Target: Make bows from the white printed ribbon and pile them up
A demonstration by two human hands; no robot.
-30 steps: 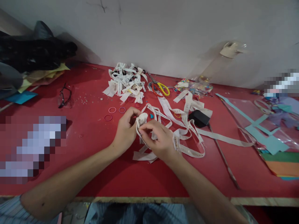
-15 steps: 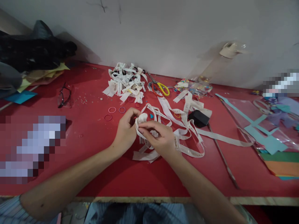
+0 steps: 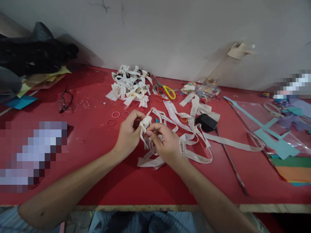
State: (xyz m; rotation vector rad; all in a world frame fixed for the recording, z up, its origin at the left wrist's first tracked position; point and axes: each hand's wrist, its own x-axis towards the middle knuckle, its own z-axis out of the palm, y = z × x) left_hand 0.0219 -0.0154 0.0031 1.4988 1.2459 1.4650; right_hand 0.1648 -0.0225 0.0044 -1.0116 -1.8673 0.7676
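Near the middle of the red table (image 3: 102, 187), a small bunched white ribbon (image 3: 146, 122) is between my two hands. My left hand (image 3: 130, 131) is closed on its left side, thumb and fingers pinching it. My right hand (image 3: 164, 139) pinches the ribbon's lower right side with thumb and forefinger. A short end hangs below the bunch. Loose printed white ribbon (image 3: 198, 158) lies in loops under and to the right of my right hand. Small elastic bands, one of them pink (image 3: 116, 115), lie beyond my left hand.
Behind my hands are a pile of ribbon bows (image 3: 130, 84) and scissors (image 3: 169, 92). A black object (image 3: 207, 123) and a thin rod (image 3: 232, 165) lie to the right, near coloured sheets (image 3: 291, 172). Glasses (image 3: 65, 101) and a black bag (image 3: 29, 55) are at the left.
The bunched ribbon is turned between my fingers, and a loose end now hangs lower left. My right fingertips have shifted slightly right. The view has moved a little.
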